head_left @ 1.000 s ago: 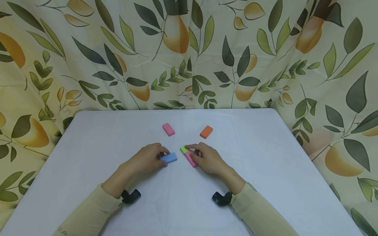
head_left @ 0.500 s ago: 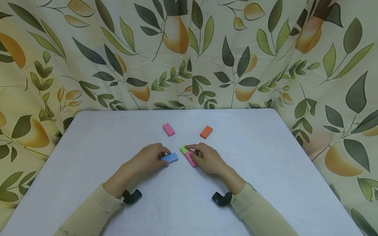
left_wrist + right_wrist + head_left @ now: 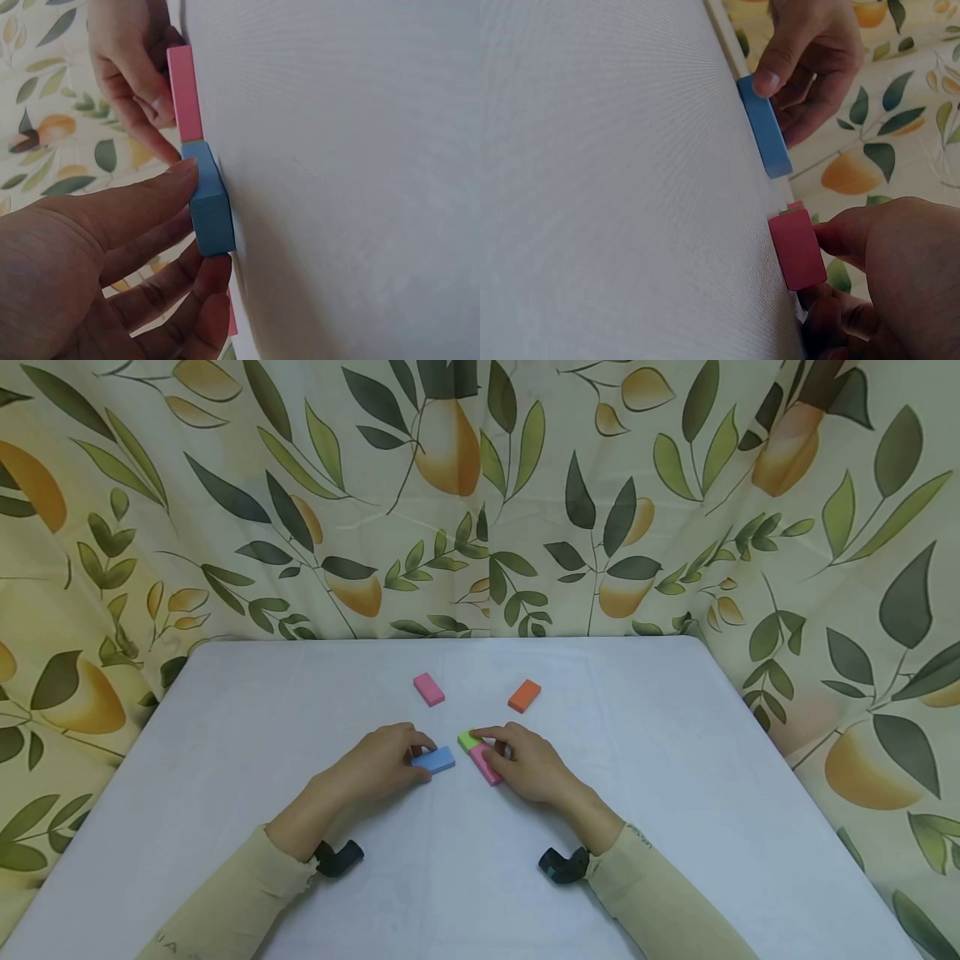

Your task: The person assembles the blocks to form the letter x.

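A blue block (image 3: pixel 435 760) lies flat on the table, pinched by my left hand (image 3: pixel 381 763) with the thumb on its near side and fingers on its far side. Just to its right, a pink block (image 3: pixel 483 763) is set end to end with a green block (image 3: pixel 467 739), forming a slanted bar. My right hand (image 3: pixel 531 763) grips the pink block between thumb and fingers, its index fingertip reaching the green one. In the right wrist view a narrow gap separates the blue block (image 3: pixel 765 129) from the pink block (image 3: pixel 798 249).
Behind the hands lie a second pink block (image 3: pixel 429 690) and an orange block (image 3: pixel 524 696), apart from each other. The white-covered table (image 3: pixel 315 677) meets a leaf-and-fruit patterned curtain (image 3: pixel 450 552) along its back and sides.
My left hand has slid the blue block slightly to the right, nearer the pink and green pair. The right hand and the other blocks keep their places.
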The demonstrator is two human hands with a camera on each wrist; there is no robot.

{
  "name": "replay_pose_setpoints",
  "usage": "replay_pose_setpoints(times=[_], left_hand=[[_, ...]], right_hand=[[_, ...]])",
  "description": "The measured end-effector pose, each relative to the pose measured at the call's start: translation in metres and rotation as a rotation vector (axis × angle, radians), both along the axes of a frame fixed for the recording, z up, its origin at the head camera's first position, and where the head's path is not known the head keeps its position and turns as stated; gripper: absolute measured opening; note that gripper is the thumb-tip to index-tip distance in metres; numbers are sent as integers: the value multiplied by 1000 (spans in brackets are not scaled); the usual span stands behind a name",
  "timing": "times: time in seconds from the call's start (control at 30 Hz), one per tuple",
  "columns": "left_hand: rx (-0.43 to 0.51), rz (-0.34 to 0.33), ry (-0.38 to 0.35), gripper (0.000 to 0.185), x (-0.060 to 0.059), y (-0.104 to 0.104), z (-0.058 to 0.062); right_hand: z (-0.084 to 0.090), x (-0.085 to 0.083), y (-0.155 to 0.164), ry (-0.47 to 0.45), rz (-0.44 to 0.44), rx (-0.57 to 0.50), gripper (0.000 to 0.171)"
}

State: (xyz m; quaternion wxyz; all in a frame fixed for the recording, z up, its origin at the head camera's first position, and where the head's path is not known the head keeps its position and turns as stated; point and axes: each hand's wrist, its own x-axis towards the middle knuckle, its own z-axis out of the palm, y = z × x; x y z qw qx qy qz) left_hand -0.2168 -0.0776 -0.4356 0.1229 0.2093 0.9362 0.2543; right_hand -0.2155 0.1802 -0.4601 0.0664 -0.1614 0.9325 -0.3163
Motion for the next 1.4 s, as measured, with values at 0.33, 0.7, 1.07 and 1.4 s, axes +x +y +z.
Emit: replay_pose_setpoints(times=[0.33,0.7,1.07,1.4], left_hand=[[-8,-5,14,40,-3,4,-1],[-18,19,10,42,-3,7,-1],[-13,34,9,42,-4,10,-3],[-9,34,18,42,-4,11,-2]], right_hand=[[-1,-2,0,-10,-2,9,35],[-2,-2,0,-13,-4,9,35],[-3,-2,1,-15,-6,3,34],[-3,-1,1,-3,-1,1,34]])
